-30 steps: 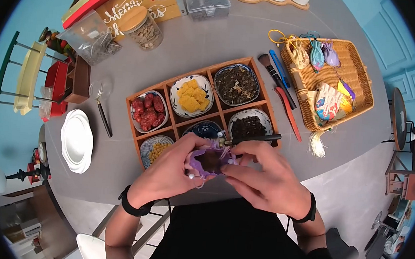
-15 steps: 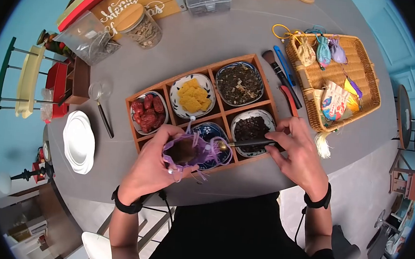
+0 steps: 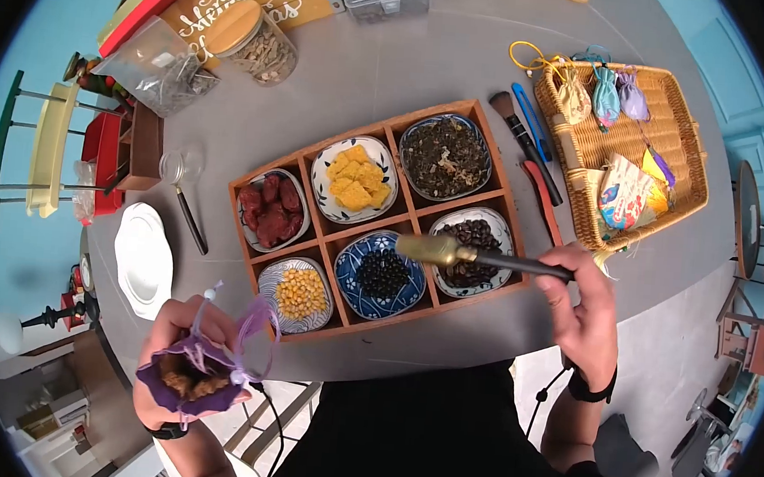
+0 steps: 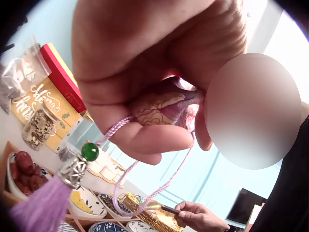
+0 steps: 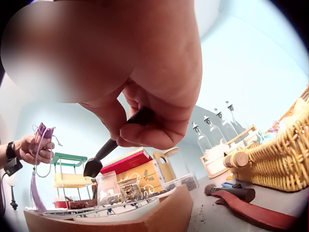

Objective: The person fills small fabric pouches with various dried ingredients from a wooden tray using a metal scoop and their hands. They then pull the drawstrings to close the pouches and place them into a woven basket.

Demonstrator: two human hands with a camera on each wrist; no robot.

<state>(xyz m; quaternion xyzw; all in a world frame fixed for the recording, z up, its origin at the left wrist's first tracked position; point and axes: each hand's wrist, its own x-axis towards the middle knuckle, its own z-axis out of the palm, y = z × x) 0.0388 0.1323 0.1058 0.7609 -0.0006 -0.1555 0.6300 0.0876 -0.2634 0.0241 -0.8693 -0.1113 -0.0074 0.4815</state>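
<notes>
My left hand holds a purple drawstring pouch left of the divided wooden box, mouth up, brown bits showing inside. From the pouch hangs a lilac tassel with a green bead. In my right hand, fingers and thumb pinch the black handle of a small brass-headed scoop. Its head overlaps the bowls of black beans and dark dried pieces in the head view. Other compartments hold bowls of red dates, yellow chunks, dried leaves and yellow kernels.
To the right, a wicker basket contains several small pouches. Between it and the box lie a brush, a blue tool and a red-handled tool. A white dish, small strainer and lidded jar stand leftward.
My left hand has carried the pouch left and toward my body, away from the box. The right hand has moved right with the scoop, whose head has parted from the pouch.
</notes>
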